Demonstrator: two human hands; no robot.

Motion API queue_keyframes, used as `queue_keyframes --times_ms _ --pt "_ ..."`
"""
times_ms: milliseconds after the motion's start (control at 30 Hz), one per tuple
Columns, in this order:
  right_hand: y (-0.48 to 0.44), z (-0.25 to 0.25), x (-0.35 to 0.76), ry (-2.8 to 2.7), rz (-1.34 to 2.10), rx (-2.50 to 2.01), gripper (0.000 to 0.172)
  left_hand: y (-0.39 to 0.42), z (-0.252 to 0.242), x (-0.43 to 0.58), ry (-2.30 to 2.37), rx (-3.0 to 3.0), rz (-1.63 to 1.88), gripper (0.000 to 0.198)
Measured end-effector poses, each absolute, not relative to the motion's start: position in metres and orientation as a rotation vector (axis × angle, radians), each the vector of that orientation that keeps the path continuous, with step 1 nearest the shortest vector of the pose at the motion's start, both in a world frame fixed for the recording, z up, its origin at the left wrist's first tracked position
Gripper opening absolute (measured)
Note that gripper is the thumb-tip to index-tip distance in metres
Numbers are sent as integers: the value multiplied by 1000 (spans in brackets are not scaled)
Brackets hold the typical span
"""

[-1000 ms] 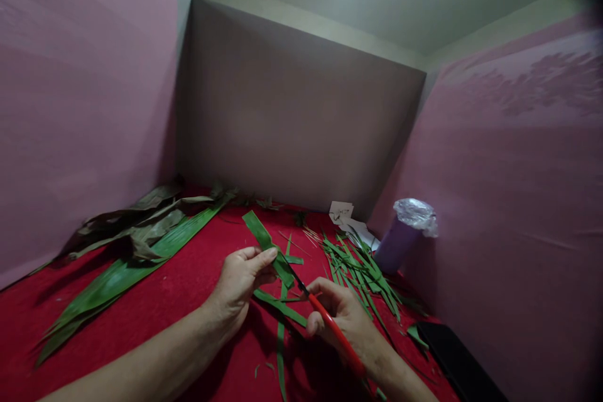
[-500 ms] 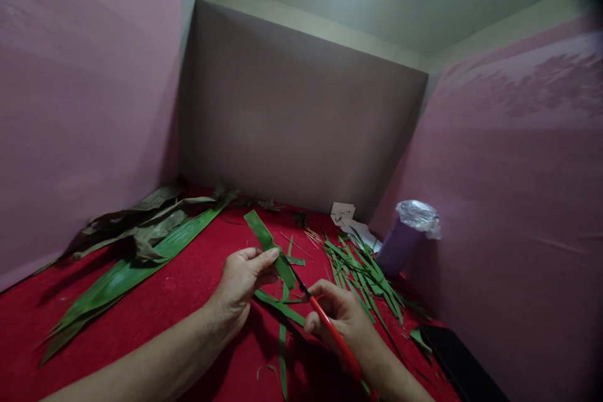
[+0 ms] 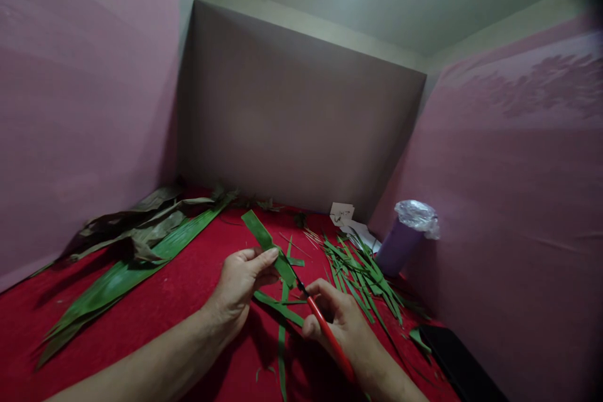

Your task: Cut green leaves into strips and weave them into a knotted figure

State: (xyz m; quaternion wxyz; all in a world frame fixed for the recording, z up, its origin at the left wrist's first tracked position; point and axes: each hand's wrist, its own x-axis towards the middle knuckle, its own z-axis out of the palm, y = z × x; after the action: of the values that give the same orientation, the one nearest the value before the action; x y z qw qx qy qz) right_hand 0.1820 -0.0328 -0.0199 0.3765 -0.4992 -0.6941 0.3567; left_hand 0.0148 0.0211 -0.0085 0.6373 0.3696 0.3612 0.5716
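A short strip of green leaf is pinched between the thumb and fingers of my left hand, raised over the red cloth. My right hand is wrapped round red-handled scissors. Their dark blades meet the lower right edge of the leaf strip, and part of the blades is hidden by it. Beneath both hands, narrow leaf strips lie crossed on the cloth. Small curled trimmings rest below.
Long green leaves and withered brown ones lie at left. On the right are a pile of thin leaf strips, white papers, a purple container topped with clear plastic, and a black flat object. Pink walls enclose the red cloth.
The scissor blades have shifted slightly along the leaf strip's lower edge, and less of them shows. A curled trimming now lies differently below. My left hand has barely moved.
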Motion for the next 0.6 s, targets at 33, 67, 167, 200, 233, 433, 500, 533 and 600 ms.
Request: queue_keyframes --times_ms 33,67,167,200,233,433,500,533,600 --pt "-33 -20 182 -1779 909 -1277 21 21 -8 15 826 846 1302 16" --pt "-33 -20 182 -1781 902 -1276 21 21 -8 15 828 846 1301 16" --pt "-32 -20 183 -1786 896 -1260 22 21 -7 14 822 856 1302 17" --pt "-32 -20 183 -1785 895 -1256 22 20 -6 14 820 861 1297 17" --pt "-32 -20 183 -1784 894 -1254 22 20 -6 14 817 866 1291 17" --pt "-34 -18 181 -1755 906 -1263 19 16 -3 16 814 891 1273 18" --pt "-34 -19 180 -1731 968 -1247 18 16 -4 16 815 896 1271 19" --pt "-34 -19 180 -1712 1000 -1231 18 16 -4 16 812 898 1271 19" --pt "-34 -21 180 -1679 1060 -1182 18 16 -5 16 798 900 1273 19"
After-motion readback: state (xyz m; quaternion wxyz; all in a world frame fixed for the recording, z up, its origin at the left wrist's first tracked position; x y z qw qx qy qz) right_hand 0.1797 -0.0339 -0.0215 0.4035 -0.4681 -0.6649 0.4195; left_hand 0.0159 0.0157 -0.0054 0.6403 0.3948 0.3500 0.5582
